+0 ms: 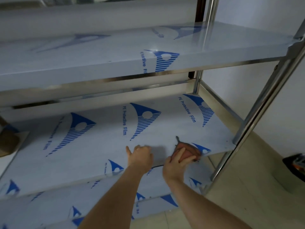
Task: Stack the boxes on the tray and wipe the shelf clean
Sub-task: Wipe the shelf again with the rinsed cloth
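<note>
The middle shelf [102,146] of a steel rack is covered in white protective film with blue triangle logos. My right hand [177,164] grips a pinkish-brown cloth [188,152] and presses it on the shelf near its front right corner. To its left, my left hand [140,156] rests on the shelf by the front edge, fingers curled under and thumb sticking out, holding nothing. At the far left edge a brown cardboard box [8,142] shows only in part. No tray is in view.
An upper shelf [115,52] with the same film hangs above, and a lower shelf [49,207] lies below. Chrome posts [257,116] stand at the right corners. Beige floor tiles and a dark object [295,164] lie to the right.
</note>
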